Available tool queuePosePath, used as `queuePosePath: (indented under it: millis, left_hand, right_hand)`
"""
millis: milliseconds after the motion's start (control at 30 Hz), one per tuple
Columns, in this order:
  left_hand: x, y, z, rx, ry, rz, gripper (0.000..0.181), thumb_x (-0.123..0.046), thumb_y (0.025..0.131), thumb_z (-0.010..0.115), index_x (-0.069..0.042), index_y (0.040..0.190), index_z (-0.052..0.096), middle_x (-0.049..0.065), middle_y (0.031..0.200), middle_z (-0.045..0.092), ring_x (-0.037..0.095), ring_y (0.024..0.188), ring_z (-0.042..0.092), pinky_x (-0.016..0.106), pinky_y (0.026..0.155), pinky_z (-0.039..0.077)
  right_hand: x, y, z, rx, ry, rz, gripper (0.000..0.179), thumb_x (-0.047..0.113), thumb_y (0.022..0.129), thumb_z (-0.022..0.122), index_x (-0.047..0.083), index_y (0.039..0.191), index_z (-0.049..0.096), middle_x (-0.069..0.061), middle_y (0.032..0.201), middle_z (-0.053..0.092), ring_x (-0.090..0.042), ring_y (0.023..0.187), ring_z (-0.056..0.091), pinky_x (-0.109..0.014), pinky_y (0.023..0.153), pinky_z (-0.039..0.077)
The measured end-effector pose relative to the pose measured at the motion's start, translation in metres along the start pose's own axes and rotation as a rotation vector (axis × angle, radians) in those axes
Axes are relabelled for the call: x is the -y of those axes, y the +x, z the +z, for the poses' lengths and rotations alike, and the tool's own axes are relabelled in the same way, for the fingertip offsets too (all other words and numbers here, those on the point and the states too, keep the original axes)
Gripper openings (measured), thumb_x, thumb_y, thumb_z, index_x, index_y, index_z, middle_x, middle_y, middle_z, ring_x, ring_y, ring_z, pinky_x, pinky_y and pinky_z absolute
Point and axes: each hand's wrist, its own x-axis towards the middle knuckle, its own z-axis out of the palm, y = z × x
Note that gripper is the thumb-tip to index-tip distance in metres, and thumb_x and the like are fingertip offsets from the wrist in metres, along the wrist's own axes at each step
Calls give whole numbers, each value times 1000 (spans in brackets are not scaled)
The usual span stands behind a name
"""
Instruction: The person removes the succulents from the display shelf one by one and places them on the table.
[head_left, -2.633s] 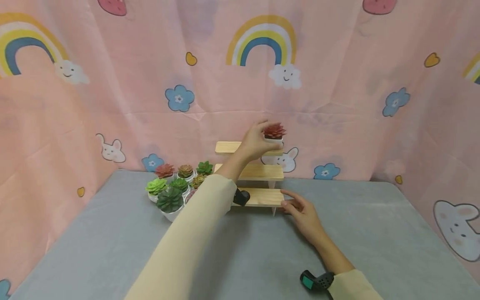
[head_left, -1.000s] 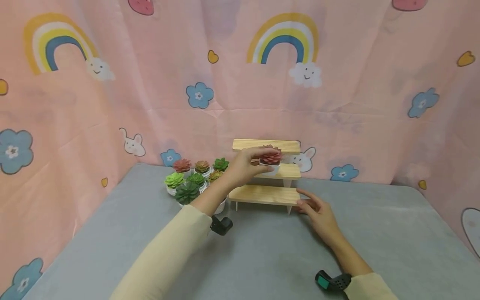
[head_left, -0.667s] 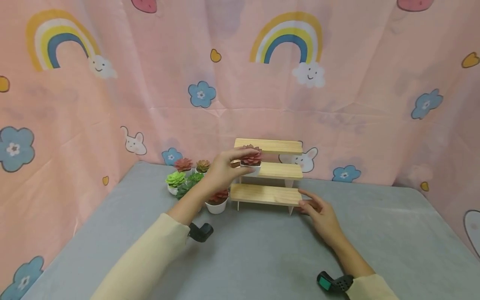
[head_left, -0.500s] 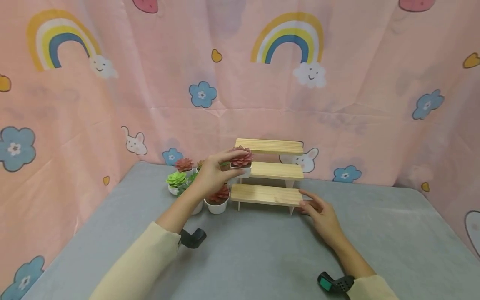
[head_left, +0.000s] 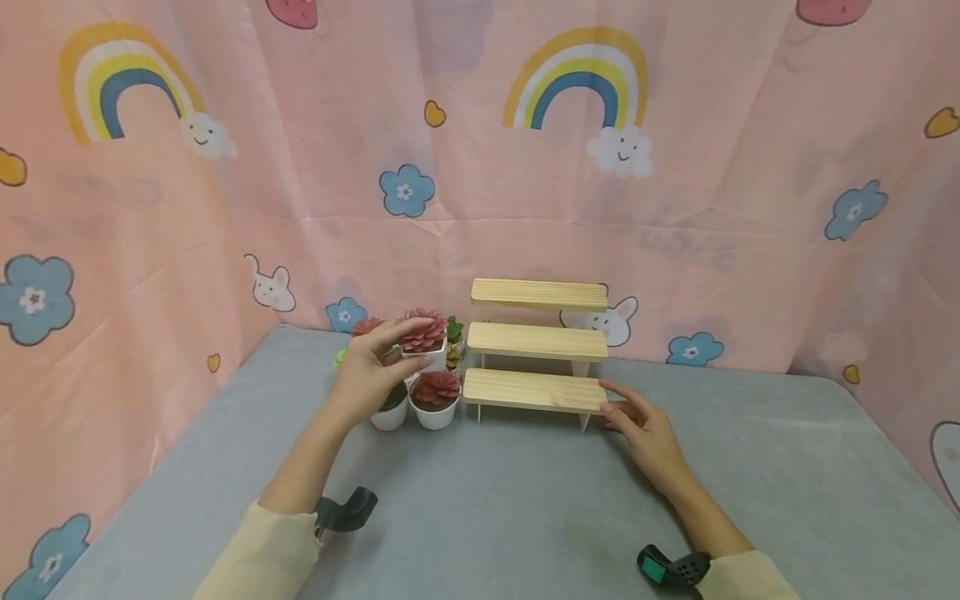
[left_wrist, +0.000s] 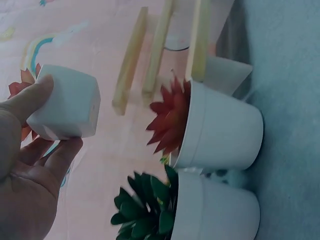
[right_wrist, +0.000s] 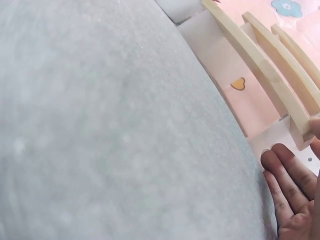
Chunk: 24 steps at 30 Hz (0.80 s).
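My left hand (head_left: pixel 362 379) holds a potted succulent (head_left: pixel 426 357) with dusty-red leaves in a square white pot, raised above the other pots. In the left wrist view, the thumb lies on one side of this pot (left_wrist: pixel 70 102) and fingers on the other. A three-tier wooden display stand (head_left: pixel 536 342) stands to the right, its planks bare. My right hand (head_left: pixel 647 437) grips the right end of its lowest plank between thumb and forefinger. In the right wrist view, the other fingers (right_wrist: pixel 290 182) lie beside the stand's white leg.
A red succulent (head_left: pixel 435 392) in a round white pot stands left of the stand. Beside it is a dark green succulent (left_wrist: pixel 145 205), with several more potted plants behind, partly hidden by my left hand. A patterned pink curtain (head_left: pixel 480 217) hangs behind the grey table (head_left: pixel 480 517).
My left hand has carried the square-potted succulent from the top plank down and left, over the group of pots. The right hand stays at the stand's lowest plank. The head view has shifted slightly.
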Motion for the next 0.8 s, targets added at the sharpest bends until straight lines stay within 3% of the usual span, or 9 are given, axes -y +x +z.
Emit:
queuePosePath:
  millis: [333, 533, 800]
  left_hand:
    - [3, -14, -32, -56, -5, 5, 42, -15, 85, 71, -21, 126, 63, 0, 136, 55, 17, 125, 54, 20, 93, 50]
    - [8, -21, -51, -43, -15, 19, 45, -10, 84, 72, -13, 128, 62, 7, 135, 57, 6, 119, 58, 18, 91, 51]
    - [22, -30, -81, 6, -32, -75, 48, -11, 84, 73, -9, 130, 60, -2, 133, 57, 0, 111, 60, 19, 83, 55]
  right_hand:
    - [2, 0, -1, 4, 2, -15, 44, 32, 98, 54, 14, 138, 51, -18, 112, 68, -5, 89, 67, -19, 77, 55]
    - [1, 1, -1, 0, 11, -21, 42, 29, 98, 53, 12, 137, 51, -20, 109, 68, -9, 89, 68, -19, 76, 56]
    - [0, 2, 1, 1, -2, -15, 43, 30, 98, 53, 12, 138, 51, -19, 108, 68, -3, 88, 67, -18, 77, 55]
